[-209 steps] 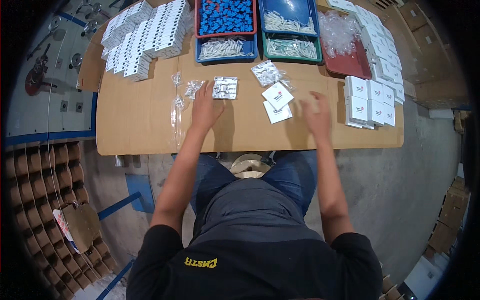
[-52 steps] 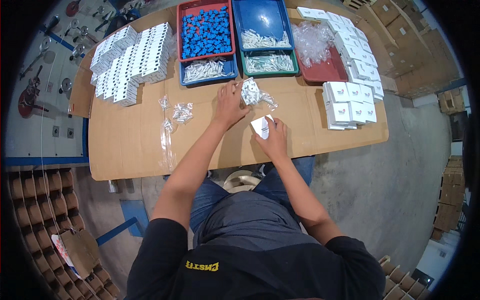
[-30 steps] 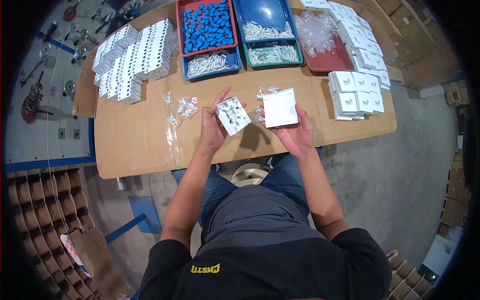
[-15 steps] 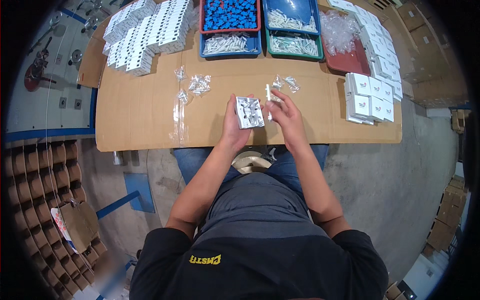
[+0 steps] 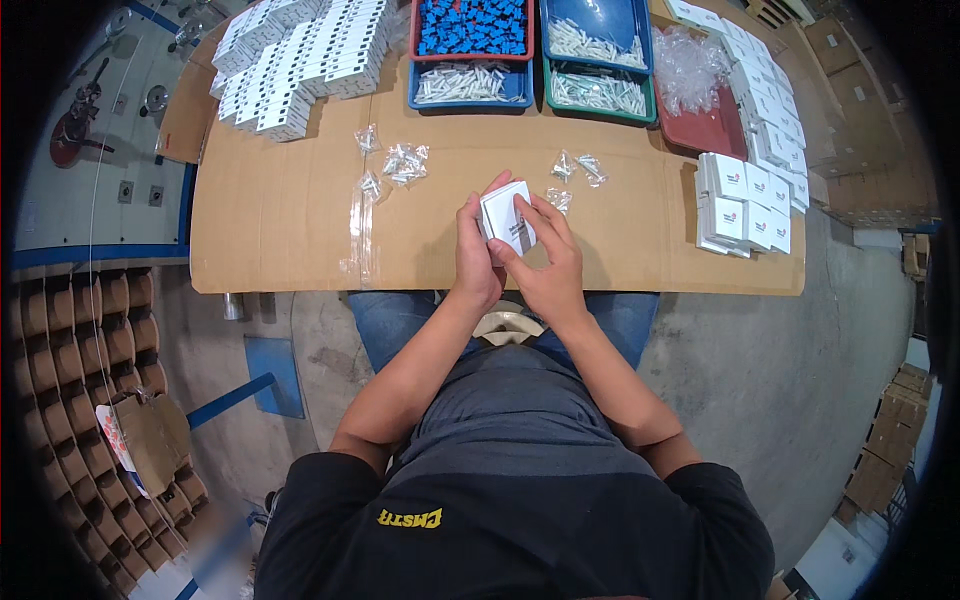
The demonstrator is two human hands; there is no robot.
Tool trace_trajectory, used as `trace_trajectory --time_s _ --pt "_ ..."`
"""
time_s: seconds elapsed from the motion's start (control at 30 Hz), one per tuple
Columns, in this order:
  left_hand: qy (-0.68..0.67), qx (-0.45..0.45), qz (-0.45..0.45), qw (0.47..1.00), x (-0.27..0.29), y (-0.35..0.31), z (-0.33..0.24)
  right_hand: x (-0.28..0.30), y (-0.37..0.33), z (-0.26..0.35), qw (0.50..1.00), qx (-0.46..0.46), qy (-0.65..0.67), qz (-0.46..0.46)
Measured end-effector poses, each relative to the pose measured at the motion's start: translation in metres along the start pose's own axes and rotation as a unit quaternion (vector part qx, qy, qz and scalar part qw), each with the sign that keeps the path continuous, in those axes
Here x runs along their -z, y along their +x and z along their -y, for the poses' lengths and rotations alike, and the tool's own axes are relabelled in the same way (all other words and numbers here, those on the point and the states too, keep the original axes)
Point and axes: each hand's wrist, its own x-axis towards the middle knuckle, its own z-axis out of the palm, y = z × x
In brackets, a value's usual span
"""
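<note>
Above the table's near edge, a small white box [image 5: 506,212] with a printed lid on top is held between my hands. My left hand [image 5: 474,252] wraps round the box's left side and underside. From the right, my right hand [image 5: 552,262] presses its fingers and thumb onto the lid and the box's edge. The lid hides what lies inside. Just beyond my right hand lie small clear bags of parts [image 5: 590,170]. Farther left is another group of clear bags [image 5: 405,163] with small white and metallic pieces.
Rows of white boxes [image 5: 345,60] stand at the far left. Trays hold blue parts [image 5: 475,28] and white plugs [image 5: 465,84]. A red tray [image 5: 705,125] bears clear bags. Stacked white boxes [image 5: 742,205] sit at the right edge of the cardboard-covered table [image 5: 290,230].
The lid that my right hand held edge-on beside the open box now lies over it. My right hand has moved left onto the box, covering the contents that showed before.
</note>
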Motion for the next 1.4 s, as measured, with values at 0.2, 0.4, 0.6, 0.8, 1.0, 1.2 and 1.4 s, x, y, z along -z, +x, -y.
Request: trace_trajectory --time_s 0.2,0.4,0.6,0.8,1.0,1.2,1.4 --pt "0.011 -0.016 0.024 1.000 0.003 0.001 0.004 0.001 0.002 0.000 1.000 0.020 0.005 0.006" --pt "0.007 -0.048 0.067 0.997 0.003 -0.005 0.004 0.005 0.000 0.001 0.999 0.016 0.045 0.012" --pt "0.120 -0.080 0.092 0.985 0.000 -0.010 -0.002 0.028 0.010 -0.008 0.988 0.062 0.137 0.042" --pt "0.295 -0.183 0.200 0.916 -0.009 -0.029 0.001 0.028 0.036 0.001 0.955 -0.140 0.238 -0.105" --pt "0.311 -0.199 0.250 0.895 -0.024 -0.040 0.007 0.027 0.030 0.002 0.950 -0.136 0.225 -0.168" --pt "0.373 -0.137 0.105 0.912 -0.008 -0.033 0.028 0.036 0.029 -0.019 0.965 -0.114 0.168 -0.164" --pt "0.287 0.027 0.016 0.957 -0.010 0.001 0.056 0.085 -0.022 -0.039 0.997 -0.024 -0.059 0.034"
